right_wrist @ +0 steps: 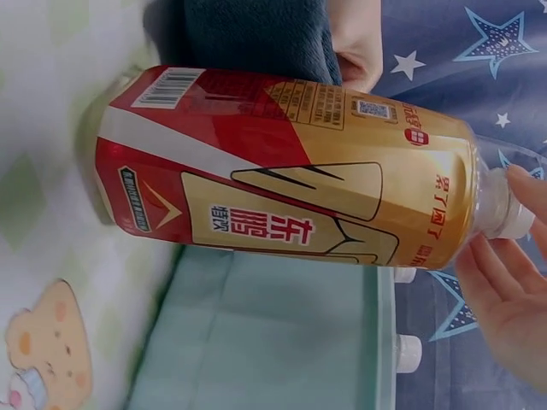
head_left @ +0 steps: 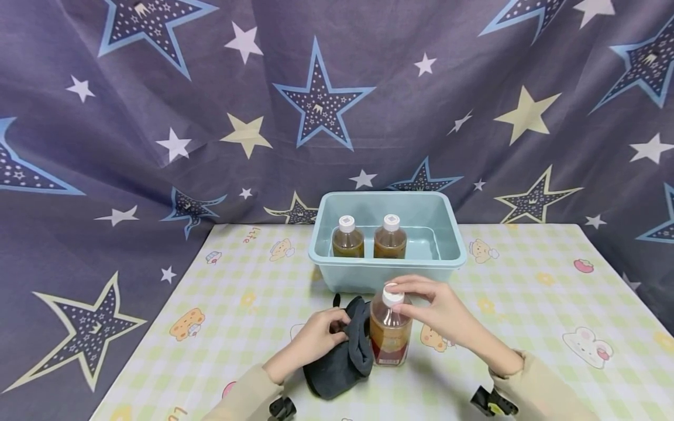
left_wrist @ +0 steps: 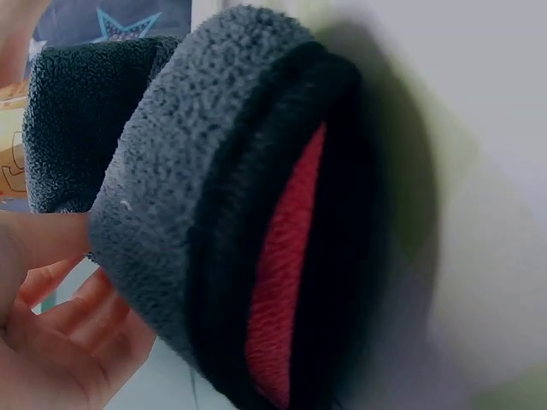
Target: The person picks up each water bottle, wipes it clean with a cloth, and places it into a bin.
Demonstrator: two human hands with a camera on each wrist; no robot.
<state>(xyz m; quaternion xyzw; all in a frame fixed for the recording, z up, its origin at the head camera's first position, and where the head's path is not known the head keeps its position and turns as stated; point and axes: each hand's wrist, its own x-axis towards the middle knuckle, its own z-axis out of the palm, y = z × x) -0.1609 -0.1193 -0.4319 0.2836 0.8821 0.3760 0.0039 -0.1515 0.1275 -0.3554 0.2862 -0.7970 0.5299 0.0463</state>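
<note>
A drink bottle with a white cap and a red and gold label (right_wrist: 282,171) stands upright in front of the blue basin. My right hand (head_left: 434,304) pinches it at the cap, thumb on one side and fingers on the other. Just left of the bottle, my left hand (head_left: 318,336) grips a dark grey fleece piece (head_left: 342,362), its soft folded edge right at the bottle's side. The left wrist view shows black trim on this fleece piece (left_wrist: 197,171) and a red lining (left_wrist: 286,273) inside its opening. My left thumb lies against the fleece, with the fingers behind it.
Behind the hands stands a light blue plastic basin (head_left: 379,275) holding two similar white-capped bottles, one on the left (head_left: 348,238) and one in the middle (head_left: 390,238). A checked cloth with cartoon prints covers the table (head_left: 526,304). A star-patterned curtain (head_left: 400,117) hangs behind.
</note>
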